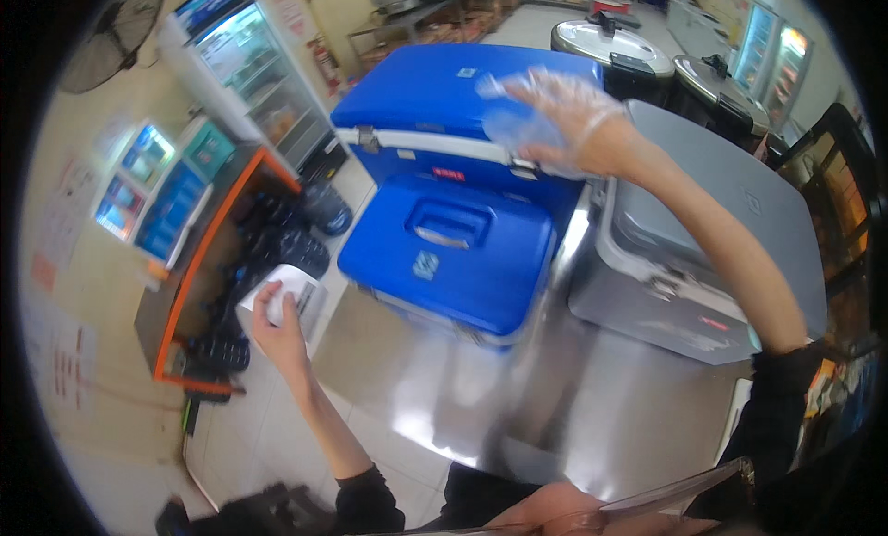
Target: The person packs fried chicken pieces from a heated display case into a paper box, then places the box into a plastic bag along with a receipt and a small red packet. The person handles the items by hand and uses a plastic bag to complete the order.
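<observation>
My right hand (578, 120), in a loose clear plastic glove, is raised in front of the big blue cooler box (407, 87). Its fingers are stretched out and its thumb is apart. Whether it touches the cooler I cannot tell. At the left, my bare left hand (280, 328) has its fingers bent around the top of a white box (313, 300) with dark print. Between the hands a smaller blue cooler box (388, 240) with a recessed carry handle (442, 237) stands closed on the steel table (388, 369).
A grey cooler box (666, 300) stands at the right of the table. Large lidded metal pots (620, 50) are behind it. To the left are an orange-edged shelf (171, 319), dark water bottles (301, 249) and a glass-door fridge (259, 83).
</observation>
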The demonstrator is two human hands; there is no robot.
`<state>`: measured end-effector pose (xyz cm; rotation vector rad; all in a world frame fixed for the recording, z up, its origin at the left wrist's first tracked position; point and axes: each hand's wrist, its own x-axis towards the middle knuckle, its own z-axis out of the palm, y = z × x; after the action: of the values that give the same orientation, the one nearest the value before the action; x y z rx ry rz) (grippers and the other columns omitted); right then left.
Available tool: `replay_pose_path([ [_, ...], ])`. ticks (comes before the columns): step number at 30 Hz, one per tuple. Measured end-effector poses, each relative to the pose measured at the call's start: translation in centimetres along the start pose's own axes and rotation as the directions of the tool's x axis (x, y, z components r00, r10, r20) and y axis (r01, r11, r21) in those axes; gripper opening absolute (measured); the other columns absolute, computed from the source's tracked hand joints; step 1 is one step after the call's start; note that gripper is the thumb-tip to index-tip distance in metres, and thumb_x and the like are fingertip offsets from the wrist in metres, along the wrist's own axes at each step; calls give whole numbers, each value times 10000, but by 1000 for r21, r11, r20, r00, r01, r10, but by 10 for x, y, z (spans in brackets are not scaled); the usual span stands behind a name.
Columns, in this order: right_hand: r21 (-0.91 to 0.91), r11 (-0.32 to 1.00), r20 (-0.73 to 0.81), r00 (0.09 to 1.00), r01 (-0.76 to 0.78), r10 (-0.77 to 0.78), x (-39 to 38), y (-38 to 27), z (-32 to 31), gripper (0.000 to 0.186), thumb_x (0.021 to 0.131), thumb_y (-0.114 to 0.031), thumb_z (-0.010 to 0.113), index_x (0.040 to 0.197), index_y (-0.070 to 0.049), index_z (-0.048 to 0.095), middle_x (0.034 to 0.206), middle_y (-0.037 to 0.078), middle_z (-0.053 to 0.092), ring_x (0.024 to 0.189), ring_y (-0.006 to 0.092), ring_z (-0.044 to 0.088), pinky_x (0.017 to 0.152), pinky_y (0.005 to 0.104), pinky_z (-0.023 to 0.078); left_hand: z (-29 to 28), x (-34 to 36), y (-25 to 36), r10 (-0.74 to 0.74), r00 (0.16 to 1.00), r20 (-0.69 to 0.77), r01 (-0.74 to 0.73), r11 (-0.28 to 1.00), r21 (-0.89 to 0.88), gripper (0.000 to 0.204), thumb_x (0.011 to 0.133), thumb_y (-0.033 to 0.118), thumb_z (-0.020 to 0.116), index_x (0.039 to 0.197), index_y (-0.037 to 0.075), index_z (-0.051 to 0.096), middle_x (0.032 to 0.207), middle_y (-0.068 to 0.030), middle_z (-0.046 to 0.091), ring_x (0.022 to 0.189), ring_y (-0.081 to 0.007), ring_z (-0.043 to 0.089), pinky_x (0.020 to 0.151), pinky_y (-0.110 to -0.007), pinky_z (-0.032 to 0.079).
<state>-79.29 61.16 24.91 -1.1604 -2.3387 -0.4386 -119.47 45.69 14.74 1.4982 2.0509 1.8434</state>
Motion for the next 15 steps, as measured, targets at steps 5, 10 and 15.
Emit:
replay_pose_path([
  [5,-316,942,331,944,112,-1,26,19,64,729,777,-477,640,1421,-269,367,1413,131,399,1273,321,429,1016,500,368,122,149,-19,339,939,60,-344,930,132,444,790,143,702,1202,43,571,1121,-186,593,1090,-344,537,960,-390,391],
  [10,-580,706,320,911,406,-262,37,35,53,728,755,-473,659,1402,-248,411,1298,105,523,1167,313,527,932,435,445,218,240,27,792,494,359,-844,537,-23,824,632,554,765,1257,64,545,1220,-168,544,1252,-315,429,1077,-491,272],
  [15,-745,657,-120,992,-119,44,96,14,13,508,774,-132,591,1276,-78,542,1234,110,589,1093,307,570,960,454,429,293,316,75,913,327,243,-907,375,-189,649,632,576,730,1083,120,632,1014,-96,625,975,-287,609,859,-412,473],
])
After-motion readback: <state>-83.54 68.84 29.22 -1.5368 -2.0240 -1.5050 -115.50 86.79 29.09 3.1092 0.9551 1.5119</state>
